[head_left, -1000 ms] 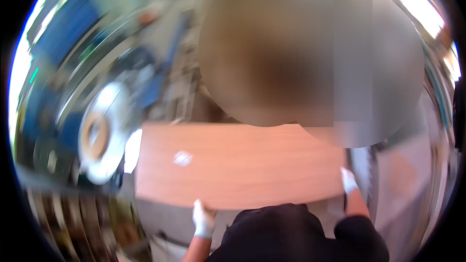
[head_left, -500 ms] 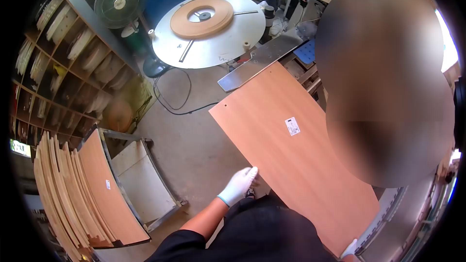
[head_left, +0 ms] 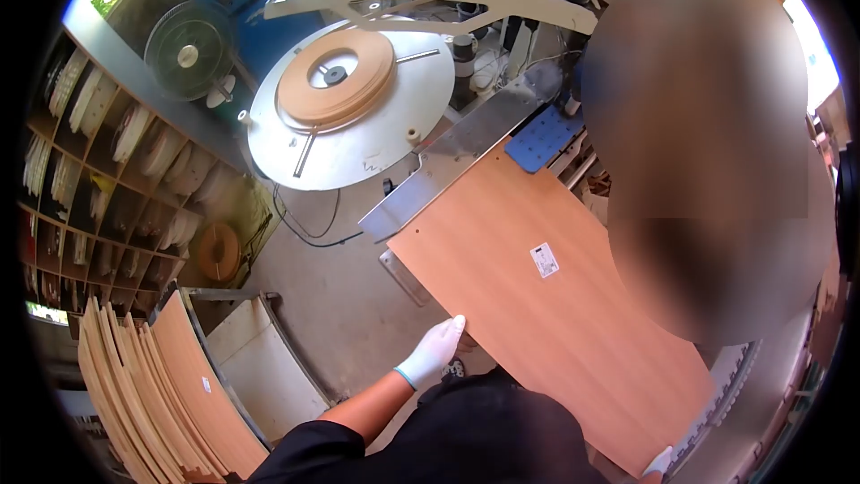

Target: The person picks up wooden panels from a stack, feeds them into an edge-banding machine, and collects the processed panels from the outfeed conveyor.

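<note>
Both grips [head_left: 432, 354] [head_left: 659, 462] touch the panel [head_left: 555, 327], the left pinched closed.

Orange-brown wood-grained board [head_left: 555, 332] lies diagonally, 1 white label [head_left: 545, 261] on top.

We read no text; the white label [head_left: 545, 260] on the panel [head_left: 573, 336] and the tag [head_left: 206, 384] on the stacked boards [head_left: 184, 358] are illegible.

White glare burns upper right — edges bow (corners black), a large patch blurred.
</note>
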The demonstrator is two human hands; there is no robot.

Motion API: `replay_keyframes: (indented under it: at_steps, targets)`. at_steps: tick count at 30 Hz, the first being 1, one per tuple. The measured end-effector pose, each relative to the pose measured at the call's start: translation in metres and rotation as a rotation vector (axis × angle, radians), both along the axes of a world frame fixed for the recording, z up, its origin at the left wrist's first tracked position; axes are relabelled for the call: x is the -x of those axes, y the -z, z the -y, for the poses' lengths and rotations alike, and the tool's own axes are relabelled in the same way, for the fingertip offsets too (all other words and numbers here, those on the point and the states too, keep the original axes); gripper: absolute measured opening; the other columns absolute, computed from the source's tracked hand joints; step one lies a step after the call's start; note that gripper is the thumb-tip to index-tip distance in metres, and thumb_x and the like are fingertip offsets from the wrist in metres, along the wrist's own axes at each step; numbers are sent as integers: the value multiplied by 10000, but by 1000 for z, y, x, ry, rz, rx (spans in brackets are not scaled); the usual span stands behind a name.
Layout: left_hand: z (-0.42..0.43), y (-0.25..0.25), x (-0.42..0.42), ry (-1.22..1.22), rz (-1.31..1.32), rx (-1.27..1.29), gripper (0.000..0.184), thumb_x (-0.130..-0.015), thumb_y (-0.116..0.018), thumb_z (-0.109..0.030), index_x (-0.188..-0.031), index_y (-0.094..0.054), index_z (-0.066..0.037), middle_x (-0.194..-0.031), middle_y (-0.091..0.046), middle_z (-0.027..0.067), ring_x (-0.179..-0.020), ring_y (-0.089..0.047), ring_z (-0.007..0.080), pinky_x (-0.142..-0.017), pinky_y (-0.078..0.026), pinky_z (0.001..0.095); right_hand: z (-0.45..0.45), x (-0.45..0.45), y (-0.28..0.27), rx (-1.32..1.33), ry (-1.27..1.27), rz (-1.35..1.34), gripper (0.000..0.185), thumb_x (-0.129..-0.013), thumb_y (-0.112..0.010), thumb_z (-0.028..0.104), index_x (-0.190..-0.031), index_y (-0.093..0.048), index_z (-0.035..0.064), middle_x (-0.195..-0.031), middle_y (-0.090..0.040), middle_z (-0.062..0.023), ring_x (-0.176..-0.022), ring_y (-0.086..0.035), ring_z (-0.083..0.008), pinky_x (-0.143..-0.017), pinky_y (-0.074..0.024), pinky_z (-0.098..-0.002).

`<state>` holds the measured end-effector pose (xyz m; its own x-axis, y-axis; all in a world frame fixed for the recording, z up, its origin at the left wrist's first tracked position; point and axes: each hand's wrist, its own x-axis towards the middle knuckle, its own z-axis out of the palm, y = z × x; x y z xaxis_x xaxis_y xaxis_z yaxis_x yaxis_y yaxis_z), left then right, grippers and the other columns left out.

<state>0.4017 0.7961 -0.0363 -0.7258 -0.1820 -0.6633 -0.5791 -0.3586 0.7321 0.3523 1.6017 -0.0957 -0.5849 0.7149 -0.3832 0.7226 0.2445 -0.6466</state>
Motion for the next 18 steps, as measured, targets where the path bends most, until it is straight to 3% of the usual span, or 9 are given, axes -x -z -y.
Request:
replay_keyframes:
  at_steps: [3,6,9,12,13,16,18]
  targets:
    - [-11,7,26,-135,-131,-79,555,-1049,-334,-437,-1200,-565,45,-1109,-663,155,-987,-660,238,-845,-530,361,5,23,-4,-33,-15,13,637,-965,-421,504,-1385,-435,25,-1310,-559,-185,-1126,-580,-343,-948,-489,-443]
    - [-11,-2,59,-196,22,-251,561,-1057,-319,-420,-1228,-561,56,-1186,-638,162,-1060,-630,227,-917,-497,347,11,51,-7,-61,-25,19,622,-966,-423,491,-1377,-443,25,-1305,-563,-186,-1120,-584,-345,-940,-493,-445]
    - [-8,7,84,-91,-115,-196,574,-1044,-320,-465,-1258,-532,24,-1137,-656,177,-1026,-655,302,-874,-544,406,20,82,-9,-100,-45,17,608,-966,-425,479,-1370,-452,25,-1299,-568,-188,-1114,-589,-346,-932,-496,-447]
    - [-10,35,109,-62,-133,-39,574,-1044,-328,-461,-1261,-533,29,-1200,-634,168,-1051,-644,297,-887,-539,420,30,115,-8,-149,-52,17,594,-967,-426,466,-1363,-460,25,-1294,-572,-189,-1108,-593,-347,-924,-500,-449]
    - [-10,30,119,-70,-135,-107,583,-1044,-340,-452,-1294,-522,42,-1263,-609,147,-1085,-628,268,-938,-511,397,33,124,-8,-163,-56,19,589,-967,-427,462,-1360,-463,25,-1292,-574,-190,-1106,-594,-348,-921,-501,-449]
    - [-14,-1,152,-104,-153,-51,510,-1057,-336,-393,-1288,-521,22,-1235,-615,140,-1065,-633,265,-926,-517,385,47,150,-10,-191,-54,19,575,-968,-429,449,-1353,-471,25,-1286,-579,-191,-1101,-599,-349,-913,-504,-451]
    - [-14,5,170,-145,-109,-90,515,-1046,-365,-419,-1292,-522,4,-1216,-622,144,-1064,-637,288,-914,-525,402,52,165,-13,-213,-58,21,565,-968,-430,441,-1348,-477,25,-1283,-582,-192,-1097,-601,-350,-908,-506,-453]
